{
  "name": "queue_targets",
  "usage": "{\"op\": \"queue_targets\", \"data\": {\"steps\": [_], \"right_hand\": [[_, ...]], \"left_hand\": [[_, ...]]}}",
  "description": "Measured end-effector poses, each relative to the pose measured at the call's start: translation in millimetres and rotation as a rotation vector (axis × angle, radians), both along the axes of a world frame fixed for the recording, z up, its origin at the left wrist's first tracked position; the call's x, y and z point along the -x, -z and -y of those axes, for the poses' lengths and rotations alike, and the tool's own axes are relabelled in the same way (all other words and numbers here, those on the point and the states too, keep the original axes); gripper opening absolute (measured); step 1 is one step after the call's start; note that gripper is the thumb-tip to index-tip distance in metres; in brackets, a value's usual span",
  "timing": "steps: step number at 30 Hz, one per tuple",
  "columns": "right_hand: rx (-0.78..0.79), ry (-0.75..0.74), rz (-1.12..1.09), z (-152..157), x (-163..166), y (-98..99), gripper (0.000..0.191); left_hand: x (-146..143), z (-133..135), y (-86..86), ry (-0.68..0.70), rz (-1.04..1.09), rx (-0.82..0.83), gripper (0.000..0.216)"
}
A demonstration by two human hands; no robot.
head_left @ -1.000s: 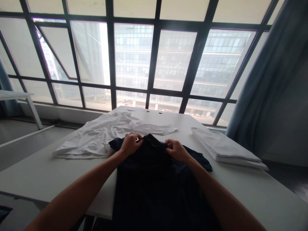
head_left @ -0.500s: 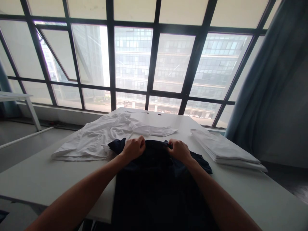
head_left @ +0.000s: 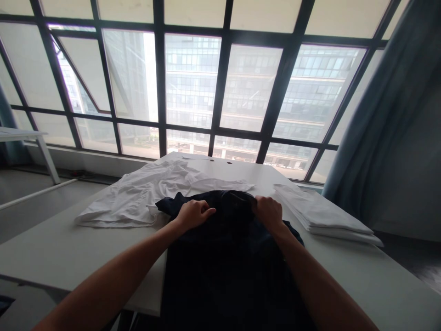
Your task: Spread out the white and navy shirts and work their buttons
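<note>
Hazy glare from windows point(head_left: 193, 82), dim foreground.

Office-like room; table point(head_left: 351, 262), gridded windows point(head_left: 193, 82)

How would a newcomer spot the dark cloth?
Find the white table before the windows. On its near side, the left hand and right hand touch the dark cloth, which runs to the picture's bottom edge. Its colour sets it apart: the crumpled cloth at left and folded stack at right are white.
</note>
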State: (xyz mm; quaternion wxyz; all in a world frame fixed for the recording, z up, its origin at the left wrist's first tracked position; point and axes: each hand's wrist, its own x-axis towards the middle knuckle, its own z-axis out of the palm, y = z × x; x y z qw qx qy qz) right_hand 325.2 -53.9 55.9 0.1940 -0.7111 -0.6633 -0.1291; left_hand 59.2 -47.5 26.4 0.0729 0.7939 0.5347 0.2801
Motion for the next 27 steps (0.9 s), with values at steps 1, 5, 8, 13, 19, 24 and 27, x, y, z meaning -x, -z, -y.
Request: {"op": "queue_targets", "data": {"steps": [1,5,8,13,19,24,27], "right_hand": [[-0.009,-0.050,-0.073,2,4,-0.3,0.046],[0.223,-0.367,-0.615,12,26,3.1,0.057],[0.597,-0.507,-0.904,16,32,7.6,0.052],[0.674,-0.618,-1.015,11,22,15.4,0.048],[-0.095,-0.708,-0.585,6,33,27.4,0.048],[0.105,-0.672,-0.301,15,47,34.7,0.022],[0.292,-0.640,-0.179,16,48,38.0,0.021]], "left_hand": [[-5,2,2.6,0.037,0.044,0.034,0.044],[-19,10,11.1,0.210,0.237,0.210,0.054],[-20,8,13.8,0.218,0.275,0.250,0.051],[-12,-8,14.5,0.347,0.516,0.373,0.046],[-5,-15,22.2,0.421,0.486,0.036,0.058],[-6,-5,30.0,0.463,-0.021,-0.048,0.022],[-8,-2,29.7,0.436,-0.147,-0.039,0.023]]}}
